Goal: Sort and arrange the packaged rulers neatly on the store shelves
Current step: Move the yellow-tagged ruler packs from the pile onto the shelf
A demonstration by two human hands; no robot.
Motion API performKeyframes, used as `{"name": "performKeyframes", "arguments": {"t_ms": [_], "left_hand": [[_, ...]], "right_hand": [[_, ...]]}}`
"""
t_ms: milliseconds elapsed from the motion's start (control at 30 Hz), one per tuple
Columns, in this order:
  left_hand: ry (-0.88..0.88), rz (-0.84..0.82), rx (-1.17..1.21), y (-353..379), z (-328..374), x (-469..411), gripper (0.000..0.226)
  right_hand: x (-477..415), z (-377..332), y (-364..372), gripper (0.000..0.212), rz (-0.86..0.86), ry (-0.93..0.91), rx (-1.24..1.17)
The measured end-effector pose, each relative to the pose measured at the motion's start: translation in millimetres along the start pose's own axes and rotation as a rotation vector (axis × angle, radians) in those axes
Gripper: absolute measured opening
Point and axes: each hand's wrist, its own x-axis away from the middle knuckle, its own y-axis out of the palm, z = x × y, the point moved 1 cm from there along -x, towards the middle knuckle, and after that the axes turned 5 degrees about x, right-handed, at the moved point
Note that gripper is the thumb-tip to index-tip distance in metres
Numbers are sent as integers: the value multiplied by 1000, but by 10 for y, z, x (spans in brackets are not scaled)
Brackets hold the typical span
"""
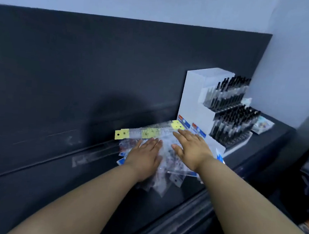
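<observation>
Two hands (145, 157) (192, 150), one pen display (193, 101)

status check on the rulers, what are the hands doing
Left hand and right hand flat, open on packaged rulers. Pile fanned, unsorted on shelf. White pen display crowds right side.

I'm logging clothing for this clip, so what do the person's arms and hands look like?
Both forearms are bare to the frame's edge, no sleeves showing. The left hand and right hand wear no gloves; no watch, bracelet or ring shows.
</observation>
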Motion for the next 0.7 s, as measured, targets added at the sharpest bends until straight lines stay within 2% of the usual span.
{"name": "performKeyframes", "arguments": {"t_ms": [200,333,567,700], "left_hand": [[-262,-24,1,44,69,-249,56],[-388,22,26,-51,-8,-217,56],[-495,-10,-9,-88,-223,-134,57],[-538,12,-14,-103,-296,-144,56]], "right_hand": [[-704,183,96,52,-23,-279,-6],[-1049,63,130,48,-64,-359,-69],[-1426,-171,191,51,-189,-375,-32],[-1501,-159,270,55,-202,-356,7]]}}
